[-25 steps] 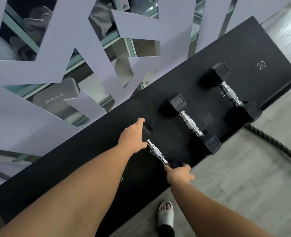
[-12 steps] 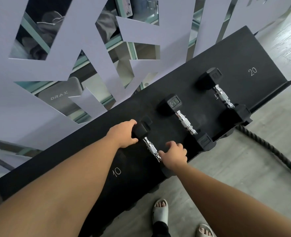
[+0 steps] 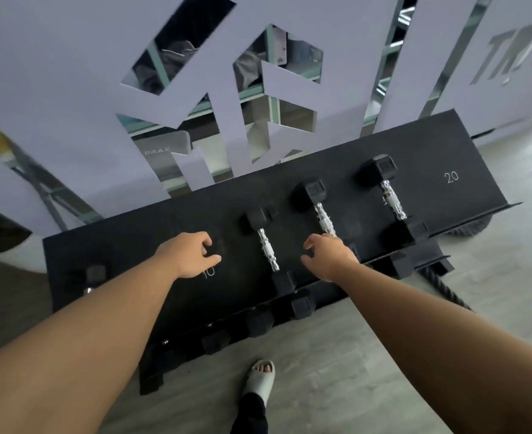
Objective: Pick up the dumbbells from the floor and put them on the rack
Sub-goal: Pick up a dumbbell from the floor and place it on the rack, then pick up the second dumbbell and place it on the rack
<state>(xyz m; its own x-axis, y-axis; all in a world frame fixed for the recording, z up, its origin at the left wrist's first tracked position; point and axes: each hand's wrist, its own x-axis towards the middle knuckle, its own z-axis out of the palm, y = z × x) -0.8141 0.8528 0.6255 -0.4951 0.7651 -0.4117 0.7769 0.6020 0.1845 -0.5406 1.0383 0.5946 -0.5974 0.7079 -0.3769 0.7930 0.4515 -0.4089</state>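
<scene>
Now both hands, left hand [image 3: 189, 255] and right hand [image 3: 329, 256], have released the dumbbell [image 3: 266, 249]; fingers loosely curled, empty.

A thick black rope [image 3: 443, 285] lies on the grey floor [image 3: 352, 355] near a white sandal [image 3: 260, 379].

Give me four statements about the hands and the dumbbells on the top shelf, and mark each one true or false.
1. Both hands are clamped on the smallest dumbbell. False: the left hand and right hand sit either side of the smallest dumbbell, off it.
2. Three dumbbells lie side by side right of the "10" mark. True.
3. The "20" mark has a dumbbell on it. False: that spot is bare.
4. A thick rope lies on the floor by the rack. True.
</scene>
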